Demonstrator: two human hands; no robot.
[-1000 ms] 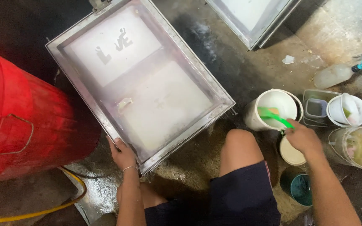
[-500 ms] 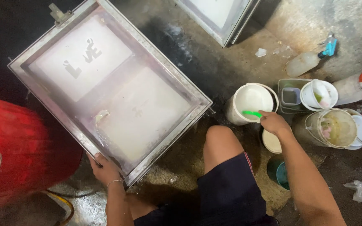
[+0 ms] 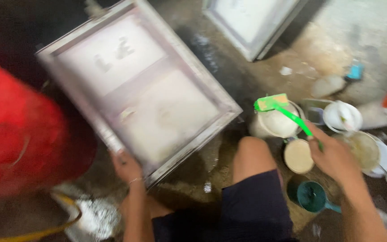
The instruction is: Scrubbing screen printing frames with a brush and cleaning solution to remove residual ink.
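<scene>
A large metal-framed printing screen (image 3: 144,89) with a pale mesh lies tilted on the wet floor in front of me. My left hand (image 3: 125,166) grips its near edge. My right hand (image 3: 332,154) holds a green-handled brush (image 3: 283,110), lifted above a white bucket (image 3: 276,121); the brush head points up and to the left. I am squatting, and my bare knee (image 3: 254,154) sits between the two hands. The picture is blurred by motion.
A big red tub (image 3: 19,134) stands at the left with a yellow hose (image 3: 63,224) beside it. Several tubs and cups crowd the right: a round pale lid (image 3: 298,156), a teal cup (image 3: 312,196), a cloudy jar (image 3: 363,150). A second frame (image 3: 251,22) leans at the top.
My right hand has lifted the green brush out of the white bucket. The camera has swung, so the frame and the red tub sit further right.
</scene>
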